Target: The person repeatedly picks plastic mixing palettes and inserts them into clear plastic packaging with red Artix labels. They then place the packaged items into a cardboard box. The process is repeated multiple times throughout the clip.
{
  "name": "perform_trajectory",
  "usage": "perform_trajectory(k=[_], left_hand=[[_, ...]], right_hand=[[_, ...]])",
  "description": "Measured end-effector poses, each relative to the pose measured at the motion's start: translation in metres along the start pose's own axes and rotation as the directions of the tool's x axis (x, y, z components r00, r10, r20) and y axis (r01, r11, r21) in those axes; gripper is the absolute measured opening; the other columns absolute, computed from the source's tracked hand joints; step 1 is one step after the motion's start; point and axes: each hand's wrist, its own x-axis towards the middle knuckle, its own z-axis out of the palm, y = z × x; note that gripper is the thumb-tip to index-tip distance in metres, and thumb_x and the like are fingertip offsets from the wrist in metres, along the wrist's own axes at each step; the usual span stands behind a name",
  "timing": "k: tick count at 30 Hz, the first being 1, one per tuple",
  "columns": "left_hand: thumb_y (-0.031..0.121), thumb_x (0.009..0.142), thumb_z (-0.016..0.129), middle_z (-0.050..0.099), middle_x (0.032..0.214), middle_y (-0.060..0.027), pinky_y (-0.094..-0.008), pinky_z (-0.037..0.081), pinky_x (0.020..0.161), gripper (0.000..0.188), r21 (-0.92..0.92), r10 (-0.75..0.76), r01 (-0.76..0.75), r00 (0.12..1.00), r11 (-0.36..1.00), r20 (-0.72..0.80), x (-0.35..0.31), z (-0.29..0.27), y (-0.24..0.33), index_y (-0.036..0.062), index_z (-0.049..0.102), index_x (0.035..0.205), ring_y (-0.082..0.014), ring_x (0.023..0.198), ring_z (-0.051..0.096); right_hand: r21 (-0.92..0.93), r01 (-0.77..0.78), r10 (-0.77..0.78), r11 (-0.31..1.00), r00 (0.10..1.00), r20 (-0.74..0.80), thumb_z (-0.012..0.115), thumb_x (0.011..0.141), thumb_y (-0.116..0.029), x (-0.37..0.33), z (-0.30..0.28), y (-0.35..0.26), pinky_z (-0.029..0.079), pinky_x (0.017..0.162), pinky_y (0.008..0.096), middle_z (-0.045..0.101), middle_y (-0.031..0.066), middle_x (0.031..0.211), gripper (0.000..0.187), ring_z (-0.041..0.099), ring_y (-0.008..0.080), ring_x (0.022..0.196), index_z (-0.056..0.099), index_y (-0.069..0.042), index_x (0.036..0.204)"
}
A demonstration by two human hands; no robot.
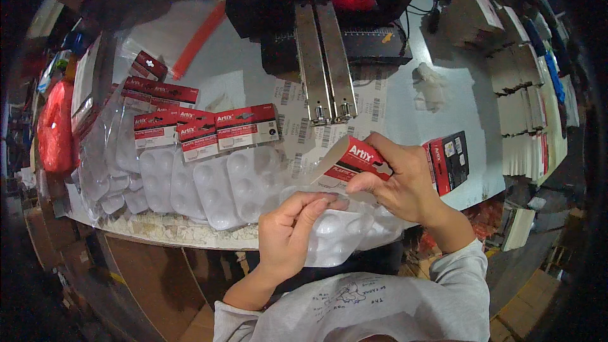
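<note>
Right grip [408, 183] pinches a red card [354, 159], thumb in front, over the tabletop's [472, 98] near edge. Left grip [288, 231] presses thumb and forefinger together on a clear bag [361, 218] just below, with a white palette [329, 240] in it. Packed palettes [214, 193] overlap to the left; more cards [447, 162] lie beside the right wrist, a black machine [373, 44] beyond.

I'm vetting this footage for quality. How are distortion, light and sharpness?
Head view throughout: the table edge bows under fisheye distortion, with black corners; the machine sits dark, losing detail, while the table is brighter; the held card looks fairly sharp.
</note>
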Motion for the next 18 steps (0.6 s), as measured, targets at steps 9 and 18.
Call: perform_trajectory(k=[9,18], left_hand=[[0.01,0.087,0.057,0.062,0.07,-0.0038,-0.0214,0.041,0.058,0.012,0.243,0.009,0.008,0.997,0.97,-0.071,0.001,-0.003,-0.008,-0.001,0.062,0.084,-0.0065,0.063,0.051],[0.014,0.087,0.059,0.054,0.056,-0.0055,-0.0235,0.037,0.046,0.014,0.319,0.152,-0.119,0.985,0.94,-0.079,0.002,0.004,-0.011,0.0006,0.062,0.083,-0.0083,0.048,0.047]], right_hand=[[0.076,0.005,-0.006,0.997,1.0,0.006,0.07,0.075,-0.022,-0.002,0.002,0.006,0.04,0.045,0.0269,0.057,0.0095,0.058,0.022,0.055,0.0206,0.047,0.063,-0.001,0.077],[0.133,0.144,-0.152,0.981,0.987,0.058,0.073,0.072,-0.019,-0.001,-0.002,0.013,0.043,0.048,0.0261,0.061,0.0091,0.063,0.019,0.059,0.0164,0.051,0.066,-0.002,0.074]])
